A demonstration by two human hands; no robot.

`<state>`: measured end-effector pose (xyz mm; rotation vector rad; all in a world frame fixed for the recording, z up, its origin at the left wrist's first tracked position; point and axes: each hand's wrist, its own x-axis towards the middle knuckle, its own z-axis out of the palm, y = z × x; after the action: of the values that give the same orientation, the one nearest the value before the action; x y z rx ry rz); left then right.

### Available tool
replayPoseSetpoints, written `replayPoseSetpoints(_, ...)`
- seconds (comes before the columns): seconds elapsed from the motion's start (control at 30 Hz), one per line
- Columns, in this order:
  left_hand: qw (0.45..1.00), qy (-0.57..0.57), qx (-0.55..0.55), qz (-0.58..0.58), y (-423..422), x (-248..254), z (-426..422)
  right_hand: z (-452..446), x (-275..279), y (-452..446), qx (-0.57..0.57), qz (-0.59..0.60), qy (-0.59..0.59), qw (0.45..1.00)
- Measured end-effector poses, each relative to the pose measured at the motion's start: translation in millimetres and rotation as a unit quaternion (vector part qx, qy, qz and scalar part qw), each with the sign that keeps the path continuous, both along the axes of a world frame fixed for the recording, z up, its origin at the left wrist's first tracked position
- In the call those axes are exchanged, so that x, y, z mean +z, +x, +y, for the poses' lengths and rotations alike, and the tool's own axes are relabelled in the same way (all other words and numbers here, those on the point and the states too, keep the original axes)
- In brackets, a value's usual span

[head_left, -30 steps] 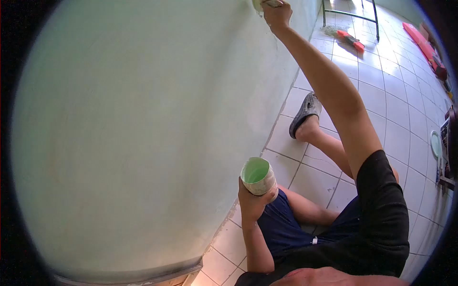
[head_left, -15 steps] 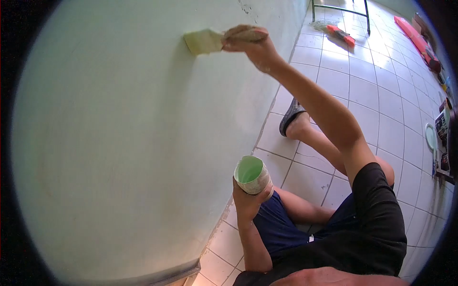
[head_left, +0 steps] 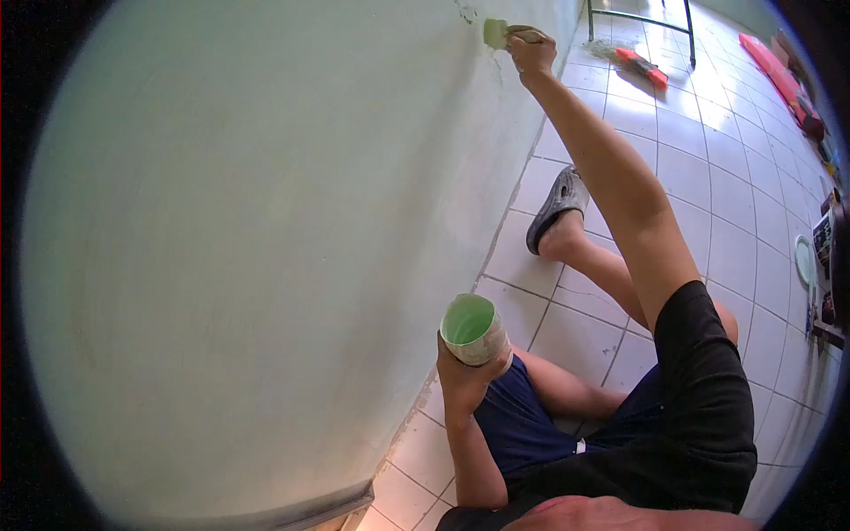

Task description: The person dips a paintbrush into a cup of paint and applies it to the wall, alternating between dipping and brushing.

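Note:
My right hand (head_left: 532, 53) is stretched far forward, closed around the handle of a paintbrush (head_left: 496, 34). The brush's pale green bristles meet the light green wall (head_left: 266, 221) beside some dark marks near the top of the view. Low down, close to my lap, my left hand (head_left: 465, 380) wraps around a paint-smeared cup (head_left: 492, 343). The cup is tilted a little toward me, and light green paint (head_left: 469, 320) shows inside it.
White floor tiles (head_left: 580, 341) run along the wall on the right. Ahead are a metal-legged stand (head_left: 691, 35) and an orange-and-black object (head_left: 642, 68). A pale green lid (head_left: 804, 258) and dark containers (head_left: 825, 239) line the far right. My foot wears a grey clog (head_left: 558, 208).
My right hand has carried the paintbrush forward and to the right along the wall, toward the dark marks. The left hand with the cup has barely shifted.

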<state>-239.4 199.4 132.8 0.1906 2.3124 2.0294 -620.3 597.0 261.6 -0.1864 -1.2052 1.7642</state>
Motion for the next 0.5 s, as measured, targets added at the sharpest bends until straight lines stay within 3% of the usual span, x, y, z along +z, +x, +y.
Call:
replayPoseSetpoints(0.03,1.0,-0.016,0.008,-0.007,1.7,2.7,0.5,-6.3,-1.9,5.8,-0.103,-0.07,0.036,0.992)
replayPoseSetpoints(0.17,1.0,-0.027,0.015,-0.005,3.6,-1.4,-4.0,-69.8,-13.5,28.0,-0.105,0.011,0.206,0.973)
replayPoseSetpoints(0.27,0.998,-0.061,0.018,-0.004,1.6,0.2,1.1,-119.5,-18.8,86.8,0.02,0.068,0.244,0.967)
replayPoseSetpoints(0.37,0.999,-0.043,0.006,-0.019,-0.6,-1.5,9.2,-134.8,-10.7,148.7,0.192,0.117,0.301,0.927)
replayPoseSetpoints(0.4,0.999,-0.044,0.005,-0.019,-1.1,-4.6,10.4,-129.3,-7.9,150.6,0.191,0.116,0.301,0.927)
replayPoseSetpoints(0.47,1.0,-0.02,-0.008,-0.007,-1.0,-11.9,10.2,-115.1,-5.8,146.2,0.311,0.174,0.212,0.91)
replayPoseSetpoints(0.5,1.0,-0.022,-0.007,-0.009,1.0,-11.4,10.7,-101.4,-5.0,131.5,0.285,0.164,0.221,0.918)
